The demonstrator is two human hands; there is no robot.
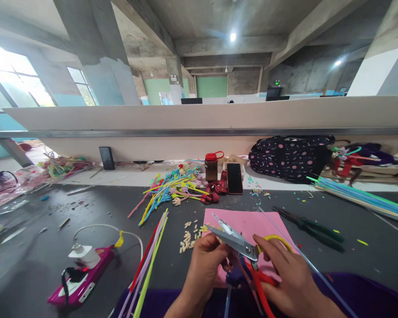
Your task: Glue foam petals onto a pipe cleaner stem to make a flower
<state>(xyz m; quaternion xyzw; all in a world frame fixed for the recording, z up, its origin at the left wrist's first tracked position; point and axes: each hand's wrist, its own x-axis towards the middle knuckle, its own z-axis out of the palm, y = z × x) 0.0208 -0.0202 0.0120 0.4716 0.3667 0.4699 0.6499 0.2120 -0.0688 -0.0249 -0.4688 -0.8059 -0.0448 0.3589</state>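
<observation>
My right hand (290, 276) grips red-handled scissors (240, 243), whose open silver blades point up and left over a pink sheet (252, 223) on the dark table. My left hand (204, 267) sits just left of the blades with its fingers pinched on a thin stem; what exactly it holds is hidden by the fingers. A yellow pipe cleaner (277, 238) curls by my right fingers. A small purple piece (234, 279) lies between my hands. Small cream-coloured cut bits (189, 238) are scattered left of the pink sheet.
Long pipe cleaners (149, 260) lie at the left, a pink power bank with a white plug (81, 274) beyond them. Green-handled pliers (313, 227), a bundle of coloured craft flowers (172, 190), a red-capped jar (211, 167), a phone (234, 178) and a dotted bag (290, 157) lie farther back.
</observation>
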